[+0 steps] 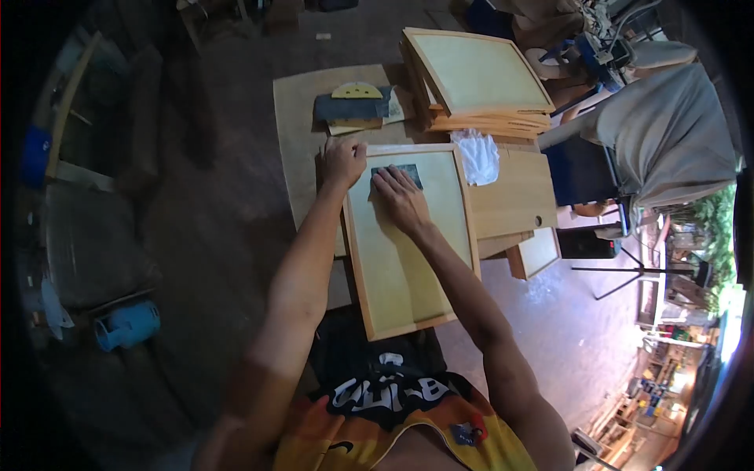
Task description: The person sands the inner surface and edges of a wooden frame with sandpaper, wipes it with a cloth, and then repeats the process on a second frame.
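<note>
A shallow wooden tray (pixel 408 275) with a pale flat panel and a raised wooden rim lies lengthwise before me, its near end close to my body. At its far left corner, my left hand (pixel 344 161) is closed around the rim. My right hand (pixel 401 200) presses a dark, sandpaper-like sheet (pixel 411 170) against the panel near the far end. Its fingers lie over the sheet and cover part of it.
Similar framed panels (pixel 487 74) are stacked at the back right of the wooden table (pixel 294 118). A yellow curved sanding pad (pixel 357 91) rests on dark sheets at the back. A crumpled white plastic bag (pixel 476 157) sits beside the tray. A blue gas cylinder (pixel 128 324) stands lower left.
</note>
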The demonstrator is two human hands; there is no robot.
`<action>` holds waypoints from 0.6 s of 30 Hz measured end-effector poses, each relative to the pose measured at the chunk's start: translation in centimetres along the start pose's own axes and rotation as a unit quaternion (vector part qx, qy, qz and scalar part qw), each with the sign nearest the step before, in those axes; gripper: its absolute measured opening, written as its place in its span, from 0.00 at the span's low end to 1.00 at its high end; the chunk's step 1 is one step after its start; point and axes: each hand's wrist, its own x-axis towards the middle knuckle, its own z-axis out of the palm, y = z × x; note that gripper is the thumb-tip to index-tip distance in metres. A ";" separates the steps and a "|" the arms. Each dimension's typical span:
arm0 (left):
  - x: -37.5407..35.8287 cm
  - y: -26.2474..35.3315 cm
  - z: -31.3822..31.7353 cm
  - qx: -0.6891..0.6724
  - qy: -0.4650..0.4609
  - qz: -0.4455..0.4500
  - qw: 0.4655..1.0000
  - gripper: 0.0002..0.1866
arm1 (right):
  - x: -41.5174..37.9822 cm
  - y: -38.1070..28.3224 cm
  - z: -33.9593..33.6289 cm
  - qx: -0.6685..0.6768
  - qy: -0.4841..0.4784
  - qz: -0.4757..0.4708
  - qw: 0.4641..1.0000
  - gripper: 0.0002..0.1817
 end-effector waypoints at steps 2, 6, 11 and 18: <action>0.2 0.9 -1.0 0.014 -0.011 0.007 1.000 0.17 | 2.2 1.6 1.5 0.014 0.003 0.000 1.000 0.22; -0.1 2.3 -1.8 0.056 -0.058 -0.002 0.997 0.21 | 2.1 2.9 2.7 0.032 0.004 -0.011 0.999 0.23; 0.1 1.6 -1.3 0.055 -0.020 0.145 0.988 0.20 | -17.7 -8.3 -4.5 -0.054 -0.253 -0.031 0.965 0.32; 0.3 2.5 2.1 0.012 -0.049 0.197 0.979 0.07 | -7.6 -1.9 -7.3 0.020 -0.013 0.034 0.999 0.24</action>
